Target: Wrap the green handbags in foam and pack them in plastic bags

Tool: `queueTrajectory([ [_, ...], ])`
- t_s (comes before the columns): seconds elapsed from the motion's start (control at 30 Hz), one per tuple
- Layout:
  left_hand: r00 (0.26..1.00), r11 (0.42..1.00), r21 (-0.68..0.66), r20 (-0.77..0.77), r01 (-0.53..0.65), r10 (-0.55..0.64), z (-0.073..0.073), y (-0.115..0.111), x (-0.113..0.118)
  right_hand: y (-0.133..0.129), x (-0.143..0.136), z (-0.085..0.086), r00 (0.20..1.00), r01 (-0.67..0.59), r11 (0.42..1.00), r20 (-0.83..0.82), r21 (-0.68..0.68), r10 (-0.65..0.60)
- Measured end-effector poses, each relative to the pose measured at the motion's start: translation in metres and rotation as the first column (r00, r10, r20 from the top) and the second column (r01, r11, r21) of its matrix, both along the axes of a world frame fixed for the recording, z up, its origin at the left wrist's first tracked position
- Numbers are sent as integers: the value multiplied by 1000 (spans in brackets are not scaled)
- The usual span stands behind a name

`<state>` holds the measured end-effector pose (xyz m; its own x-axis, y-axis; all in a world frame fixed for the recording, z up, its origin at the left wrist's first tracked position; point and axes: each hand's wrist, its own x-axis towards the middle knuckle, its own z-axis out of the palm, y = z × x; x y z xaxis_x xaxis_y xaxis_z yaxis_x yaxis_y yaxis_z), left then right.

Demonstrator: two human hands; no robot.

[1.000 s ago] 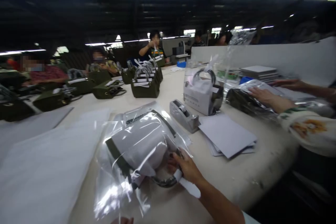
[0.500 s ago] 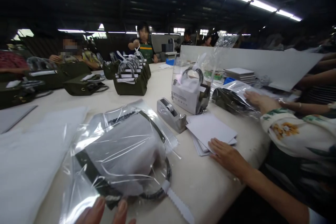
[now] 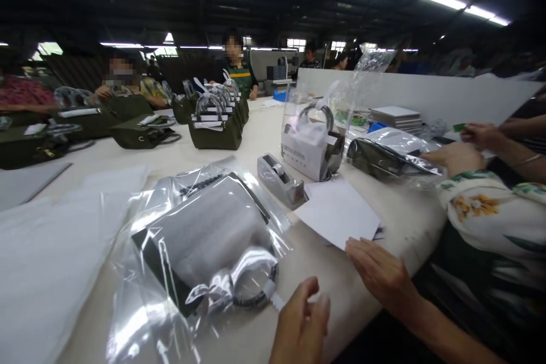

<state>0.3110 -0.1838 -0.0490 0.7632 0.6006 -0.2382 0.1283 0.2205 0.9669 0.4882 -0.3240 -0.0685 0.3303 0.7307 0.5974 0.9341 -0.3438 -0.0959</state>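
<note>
My left hand (image 3: 301, 321) is over the table's near side with its fingers apart and nothing in it. The fingers of my right hand (image 3: 384, 276) are on the near corner of a white sheet (image 3: 339, 210), its thumb hidden. A shadow shows below the sheet, and little of the stack under it is visible. Left of my hands lies a dark green handbag in a clear plastic bag (image 3: 209, 233), with pale wrapping over its front and its ringed handle towards me. A grey tape dispenser (image 3: 281, 182) is between this bag and the sheet.
Behind the dispenser stands another bagged handbag (image 3: 309, 148). Green handbags (image 3: 215, 132) stand in a row at the back left. White sheeting (image 3: 46, 261) covers the left side. At right, a co-worker's flowered sleeve (image 3: 482, 210) reaches to a bagged handbag (image 3: 379, 156). A white panel (image 3: 409, 91) is behind.
My left hand has moved right, off the bagged handbag, whose plastic and handle have shifted. The white sheet has turned and moved slightly left, with my right hand at its corner.
</note>
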Motion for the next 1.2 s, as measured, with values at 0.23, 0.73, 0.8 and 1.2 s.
queueTrajectory([
  [0.23,988,778,-628,130,18,82,-40,-1,102,-2,-24,-17,995,-32,987,-95,-159,17],
  [0.73,965,648,-736,261,196,5,-32,1,93,6,5,-15,965,111,927,-186,-357,-187],
  [0.8,961,660,-723,276,203,7,-30,0,93,6,7,-11,960,97,923,-208,-371,-184],
  [1.2,973,775,-623,226,107,47,-32,2,100,-15,45,8,933,-267,824,-348,-500,91],
])
